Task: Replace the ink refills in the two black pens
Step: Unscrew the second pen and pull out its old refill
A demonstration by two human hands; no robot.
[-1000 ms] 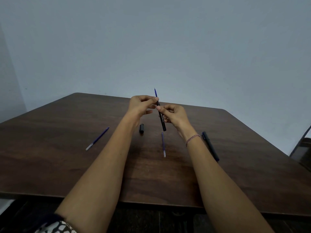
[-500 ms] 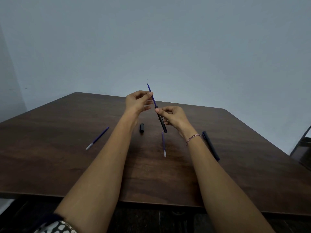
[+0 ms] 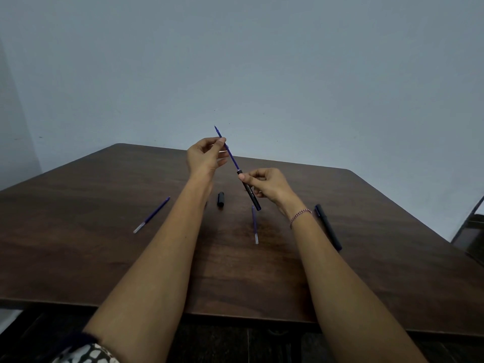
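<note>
My right hand (image 3: 267,183) grips a black pen barrel (image 3: 252,195), held tilted above the table. A blue refill (image 3: 231,155) sticks out of the barrel's upper end, pinched near its tip by my left hand (image 3: 204,157). Most of the refill's length is outside the barrel. A black cap piece (image 3: 220,199) lies on the table between my forearms. Two more blue refills lie there: one on the left (image 3: 152,214), one in the middle (image 3: 254,224). The second black pen (image 3: 328,227) lies to the right of my right wrist.
The dark wooden table (image 3: 78,244) has its near edge just below my forearms and rounded far corners. A plain grey wall rises behind it. Part of a dark chair (image 3: 471,237) shows at the right edge.
My left hand has moved up and to the left, drawing the blue refill further out of the barrel. My right hand has kept the barrel almost still.
</note>
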